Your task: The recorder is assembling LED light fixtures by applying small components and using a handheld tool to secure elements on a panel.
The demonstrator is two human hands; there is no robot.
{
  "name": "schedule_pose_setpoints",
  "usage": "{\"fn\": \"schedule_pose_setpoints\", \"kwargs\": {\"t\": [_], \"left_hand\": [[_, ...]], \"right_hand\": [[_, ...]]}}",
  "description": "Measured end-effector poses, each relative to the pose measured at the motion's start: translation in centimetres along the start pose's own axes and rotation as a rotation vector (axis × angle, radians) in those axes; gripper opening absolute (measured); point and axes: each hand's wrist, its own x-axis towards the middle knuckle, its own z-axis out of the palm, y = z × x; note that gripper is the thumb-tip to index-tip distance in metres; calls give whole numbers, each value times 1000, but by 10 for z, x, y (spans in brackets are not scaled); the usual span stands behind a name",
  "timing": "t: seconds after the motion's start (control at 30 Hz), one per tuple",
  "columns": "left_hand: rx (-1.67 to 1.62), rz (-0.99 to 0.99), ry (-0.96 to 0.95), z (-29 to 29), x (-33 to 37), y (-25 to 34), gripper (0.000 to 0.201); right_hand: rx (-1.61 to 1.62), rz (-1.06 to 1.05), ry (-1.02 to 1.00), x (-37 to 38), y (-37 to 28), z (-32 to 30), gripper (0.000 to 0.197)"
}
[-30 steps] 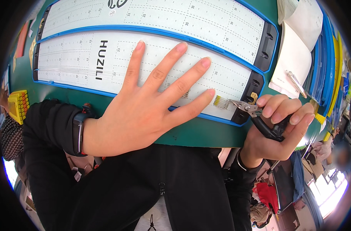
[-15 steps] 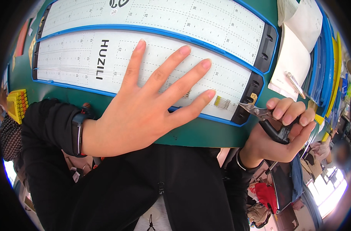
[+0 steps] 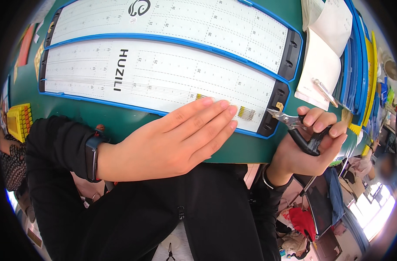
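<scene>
Green shows on the table [image 3: 78, 108], which spreads under an open blue-rimmed case [image 3: 89, 65] with two white printed panels, its far edge cut off by the top of the view. Just right of the case lies an open notebook [image 3: 322, 65], also cropped at the top. Over the case's near edge lies the left hand [image 3: 168, 145], its fingers straight, flat and together, gripping nothing; its thumb is hidden, and whether the fingertips press on the panel I cannot tell. Off the case's right end, the right hand [image 3: 296, 158] has its fingers wrapped on the black handles of the pliers [image 3: 287, 118], whose tip points at that end; the jaws are too small to read as parted or closed. A pen [image 3: 324, 92] rests on the notebook, right of the case. Near the case's right end, on its lower panel, sits a small yellow-ended bundle [image 3: 246, 113] of thin pieces; a second yellow piece [image 3: 200, 95] is mostly hidden by the left hand's fingers.
</scene>
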Motion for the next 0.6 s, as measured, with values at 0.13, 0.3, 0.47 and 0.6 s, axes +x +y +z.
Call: {"fn": "schedule_pose_setpoints", "kwargs": {"t": [0.13,0.3,0.47,0.6], "left_hand": [[-71,24,22,2,4,-4,73],[-127,-154,-93,-10,5,-8,84],[-126,-235,-146,-12,4,-7,80],[-100,-273,-131,-11,3,-6,72]], "right_hand": [[46,57,19,-14,-2,8,30],[-8,26,14,-14,-1,9,30],[57,60,-30,-13,1,10,30],[49,62,-14,-13,-1,9,31]]}}
